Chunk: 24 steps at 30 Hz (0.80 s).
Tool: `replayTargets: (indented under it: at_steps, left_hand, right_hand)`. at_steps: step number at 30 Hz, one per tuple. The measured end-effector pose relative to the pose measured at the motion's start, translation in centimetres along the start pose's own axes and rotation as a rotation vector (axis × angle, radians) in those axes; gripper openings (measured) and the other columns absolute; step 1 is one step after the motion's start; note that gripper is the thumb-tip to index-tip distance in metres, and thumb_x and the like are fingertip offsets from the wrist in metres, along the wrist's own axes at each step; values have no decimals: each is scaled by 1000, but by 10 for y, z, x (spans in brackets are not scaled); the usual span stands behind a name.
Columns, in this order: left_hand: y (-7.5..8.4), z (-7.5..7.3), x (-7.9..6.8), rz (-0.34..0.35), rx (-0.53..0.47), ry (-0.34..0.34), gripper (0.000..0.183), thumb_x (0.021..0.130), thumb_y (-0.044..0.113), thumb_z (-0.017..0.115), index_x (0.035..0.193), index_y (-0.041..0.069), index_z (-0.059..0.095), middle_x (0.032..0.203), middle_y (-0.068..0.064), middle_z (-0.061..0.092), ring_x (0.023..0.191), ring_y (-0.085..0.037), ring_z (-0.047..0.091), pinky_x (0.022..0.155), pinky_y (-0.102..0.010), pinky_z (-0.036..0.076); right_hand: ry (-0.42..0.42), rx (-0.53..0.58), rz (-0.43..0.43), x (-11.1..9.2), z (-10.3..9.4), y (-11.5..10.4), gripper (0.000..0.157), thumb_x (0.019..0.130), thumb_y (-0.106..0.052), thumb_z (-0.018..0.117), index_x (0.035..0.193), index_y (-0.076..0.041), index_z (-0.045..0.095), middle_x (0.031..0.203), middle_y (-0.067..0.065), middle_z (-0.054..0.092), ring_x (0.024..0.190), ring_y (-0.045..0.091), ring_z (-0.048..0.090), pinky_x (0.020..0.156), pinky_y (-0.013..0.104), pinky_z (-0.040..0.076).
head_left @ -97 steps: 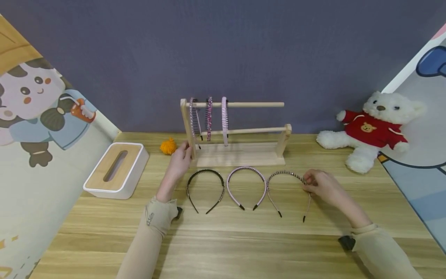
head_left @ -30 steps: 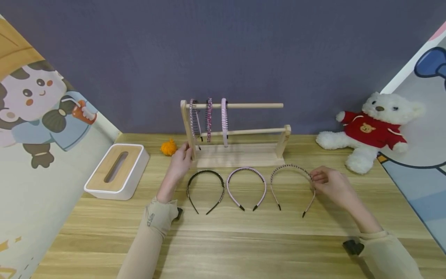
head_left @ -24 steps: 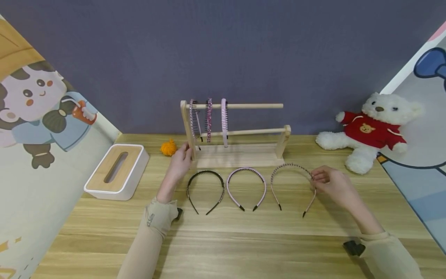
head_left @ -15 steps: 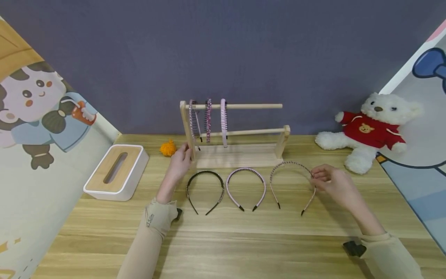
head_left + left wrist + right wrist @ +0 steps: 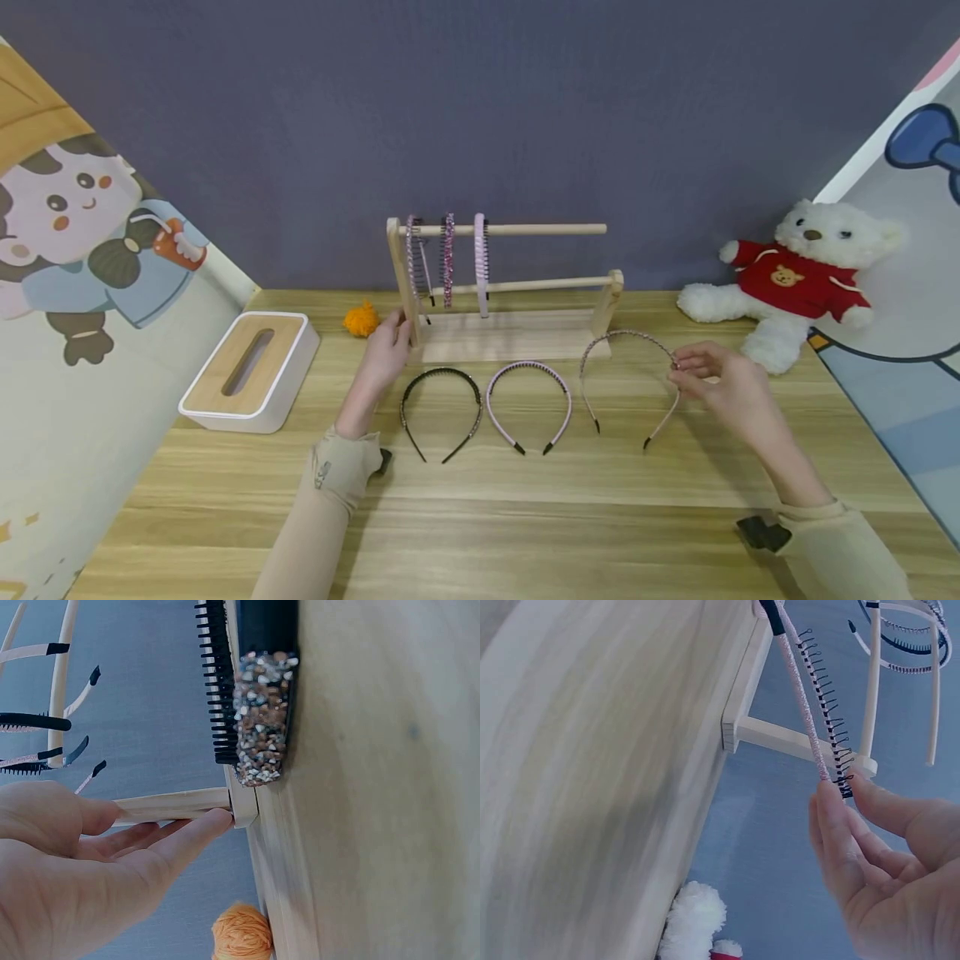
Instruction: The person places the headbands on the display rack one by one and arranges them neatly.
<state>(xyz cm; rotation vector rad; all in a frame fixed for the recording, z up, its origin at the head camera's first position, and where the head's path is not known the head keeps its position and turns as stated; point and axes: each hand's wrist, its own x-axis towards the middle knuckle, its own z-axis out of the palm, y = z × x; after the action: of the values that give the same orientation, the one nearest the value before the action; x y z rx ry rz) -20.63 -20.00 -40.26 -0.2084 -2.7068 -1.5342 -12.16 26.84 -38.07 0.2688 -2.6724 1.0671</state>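
Note:
My right hand [image 5: 723, 387] pinches the side of a thin pinkish headband [image 5: 628, 333] between thumb and fingers. In the right wrist view the headband's inner comb teeth [image 5: 831, 712] show, close to the fingertips. It is raised off the table, its black tips pointing toward me. My left hand [image 5: 386, 343] grips the left upright of a wooden headband rack [image 5: 517, 333]. Three headbands hang on the rack's upper rod: a pale beaded one [image 5: 412, 258], a pink glitter one [image 5: 448, 262] and a light pink one [image 5: 481, 267].
In front of the rack lie a black headband [image 5: 442, 369] with sparkling sides and a light pink headband [image 5: 529, 364]. A tissue box [image 5: 281, 367] stands left, near an orange yarn ball [image 5: 362, 320]. A white teddy bear [image 5: 795, 271] in red sits at the right.
My right hand has raised the thin headband off the table and moved it slightly away from me, toward the rack's right end. My left hand has stayed on the upright.

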Motion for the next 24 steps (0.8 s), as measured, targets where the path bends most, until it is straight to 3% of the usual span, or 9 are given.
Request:
replayTargets:
  at_steps: [10, 19, 24]
  left_hand:
    - [-1, 0, 1, 10, 2, 6, 46, 118, 12, 34, 158, -11, 40, 139, -36, 60, 119, -46, 64, 94, -55, 55]
    - [-1, 0, 0, -2, 5, 4, 46, 119, 14, 35, 158, -10, 40, 136, -35, 62, 106, -43, 65, 78, -42, 52]
    - [0, 0, 0, -1, -7, -2, 46, 119, 14, 35, 159, -9, 40, 136, -35, 62, 104, -43, 65, 76, -39, 51]
  right_hand:
    - [26, 35, 38, 0, -8, -9, 31, 91, 6, 83, 118, 13, 69, 100, 26, 74, 79, -10, 61, 60, 17, 56]
    - [74, 37, 16, 1, -16, -20, 35, 89, 7, 85, 120, 11, 69, 101, 26, 74, 79, -11, 60, 62, 13, 54]
    - [96, 57, -11, 1, -20, -26, 35, 86, 11, 85, 117, 11, 69, 99, 26, 74, 79, -11, 61, 64, 12, 54]
